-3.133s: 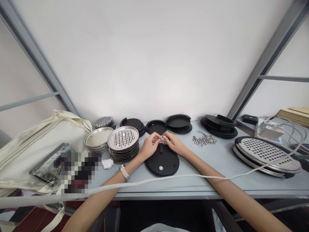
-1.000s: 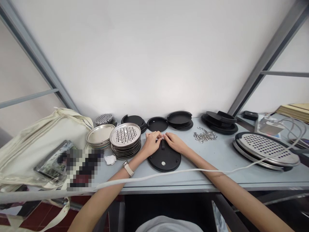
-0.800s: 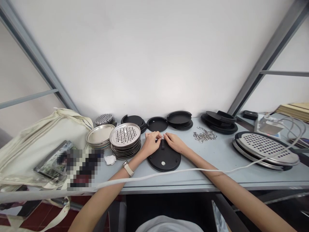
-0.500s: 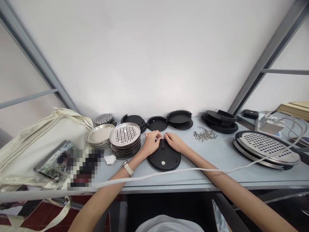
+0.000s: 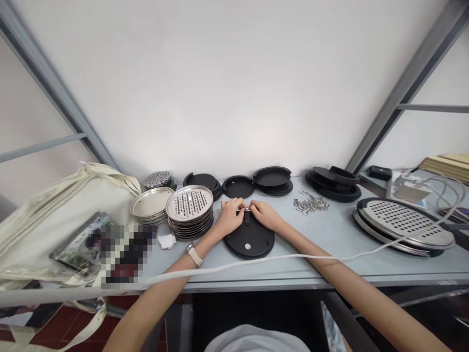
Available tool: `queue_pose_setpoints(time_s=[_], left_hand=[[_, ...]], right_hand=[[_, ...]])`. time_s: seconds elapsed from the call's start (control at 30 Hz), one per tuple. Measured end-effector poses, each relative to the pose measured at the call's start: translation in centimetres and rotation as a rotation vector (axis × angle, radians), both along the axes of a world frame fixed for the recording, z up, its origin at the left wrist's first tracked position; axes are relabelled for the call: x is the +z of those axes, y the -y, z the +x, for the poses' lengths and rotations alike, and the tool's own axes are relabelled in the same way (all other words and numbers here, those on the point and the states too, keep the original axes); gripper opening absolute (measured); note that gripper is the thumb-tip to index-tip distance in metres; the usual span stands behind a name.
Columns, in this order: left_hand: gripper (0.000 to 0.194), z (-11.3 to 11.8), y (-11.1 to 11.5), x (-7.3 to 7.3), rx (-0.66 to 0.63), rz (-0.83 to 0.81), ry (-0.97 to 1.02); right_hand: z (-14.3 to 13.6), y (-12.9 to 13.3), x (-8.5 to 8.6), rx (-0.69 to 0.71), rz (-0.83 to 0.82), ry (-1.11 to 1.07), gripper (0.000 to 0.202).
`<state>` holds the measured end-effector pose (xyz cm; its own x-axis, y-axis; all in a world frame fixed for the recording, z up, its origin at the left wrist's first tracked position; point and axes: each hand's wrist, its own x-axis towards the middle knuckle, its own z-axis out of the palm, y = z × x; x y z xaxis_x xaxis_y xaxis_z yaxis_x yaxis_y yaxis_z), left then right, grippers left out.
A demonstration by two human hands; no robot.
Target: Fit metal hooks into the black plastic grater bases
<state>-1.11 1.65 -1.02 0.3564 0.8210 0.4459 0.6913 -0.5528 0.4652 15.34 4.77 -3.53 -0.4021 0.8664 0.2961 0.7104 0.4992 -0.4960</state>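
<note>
Head view: thin metal piece (image 5: 247,209) sits at far edge of black disc (image 5: 249,238), just beyond short black tab (image 5: 246,219). Disc lies flat on table (image 5: 330,230), between forearms. Left hand (image 5: 230,216): fingers bent, nearly closed, at metal piece. Right hand (image 5: 266,216): fingertips on same edge, little gap showing. Cannot tell which fingers truly pinch. Placement suggests close fitting work, seemingly unfinished. Loose metal hooks (image 5: 311,203) lie apart, beyond right hand.
</note>
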Motion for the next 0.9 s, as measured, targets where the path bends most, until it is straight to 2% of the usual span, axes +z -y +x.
queue_pose_setpoints(time_s=[0.53, 0.9], left_hand=[[0.011, -0.04, 0.04, -0.19, 0.08, 0.006, -0.057], [0.022, -0.28, 0.07, 0.17, 0.005, 0.006, -0.036]], right_hand=[[-0.03, 0.41, 0.42, 0.01, -0.001, -0.025, 0.039], [0.03, 0.65, 0.74, 0.044, -0.02, -0.057, 0.045]])
